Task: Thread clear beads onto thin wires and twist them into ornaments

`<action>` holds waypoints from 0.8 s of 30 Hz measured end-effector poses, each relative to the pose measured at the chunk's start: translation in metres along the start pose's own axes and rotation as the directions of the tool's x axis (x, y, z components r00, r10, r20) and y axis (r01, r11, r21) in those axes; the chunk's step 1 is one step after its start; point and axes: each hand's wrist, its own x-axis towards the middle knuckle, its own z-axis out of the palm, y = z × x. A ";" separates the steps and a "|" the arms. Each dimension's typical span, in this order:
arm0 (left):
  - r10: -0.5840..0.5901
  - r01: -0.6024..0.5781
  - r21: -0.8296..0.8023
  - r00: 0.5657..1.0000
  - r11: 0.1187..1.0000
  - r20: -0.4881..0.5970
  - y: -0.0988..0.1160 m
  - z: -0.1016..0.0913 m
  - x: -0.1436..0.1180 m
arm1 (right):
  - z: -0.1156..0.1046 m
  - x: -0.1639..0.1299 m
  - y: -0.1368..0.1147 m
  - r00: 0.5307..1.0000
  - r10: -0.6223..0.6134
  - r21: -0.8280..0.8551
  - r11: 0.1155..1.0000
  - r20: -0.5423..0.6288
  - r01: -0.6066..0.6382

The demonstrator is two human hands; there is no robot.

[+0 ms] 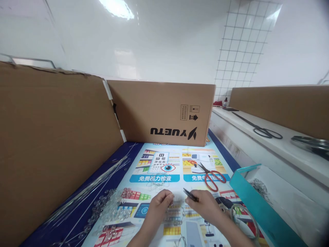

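My left hand (160, 204) is closed, thumb and fingertips pinched together. A faint string of clear beads (177, 223) hangs from the pinch and curves below it over the printed sheet. My right hand (204, 204) is closed around small black pliers (190, 195), whose dark jaws point up and left toward my left hand, apart from it. Many loose clear beads (113, 209) lie in a heap to the left. Beyond my right hand rest red-handled scissors (212, 176) with the blades spread. Thin wire pieces (156, 185) lie ahead of my left hand.
A bundle of long wires (89, 190) lies along the left. Cardboard panels (164, 113) stand at the back and left. On the right are a teal-edged box (259, 199) with wire pieces, a roll (245, 221), and a white ledge bearing large dark scissors (264, 131).
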 end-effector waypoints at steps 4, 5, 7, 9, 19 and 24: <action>0.014 -0.014 0.002 1.000 1.000 -0.002 -0.003 0.001 0.001 | -0.007 -0.007 -0.009 0.998 -0.010 -0.402 0.915 0.066 0.036; 0.020 -0.020 0.003 1.000 1.000 0.001 -0.004 0.001 0.001 | -0.006 -0.008 -0.010 0.997 -0.010 -0.414 0.910 0.070 0.038; 0.029 -0.029 0.010 1.000 1.000 0.002 -0.003 0.001 0.000 | -0.006 -0.010 -0.013 0.996 -0.012 -0.455 0.889 0.085 0.050; 0.036 -0.036 0.021 0.999 0.999 0.004 -0.002 0.002 -0.001 | -0.005 -0.011 -0.014 0.995 -0.015 -0.487 0.871 0.099 0.062; 0.087 -0.092 0.093 0.995 0.991 0.055 0.011 0.002 -0.010 | -0.006 -0.014 -0.021 0.988 -0.033 -0.542 0.833 0.150 0.110; 0.136 -0.145 0.137 0.988 0.980 0.074 0.011 0.004 -0.011 | -0.004 -0.014 -0.023 0.987 -0.039 -0.550 0.827 0.155 0.119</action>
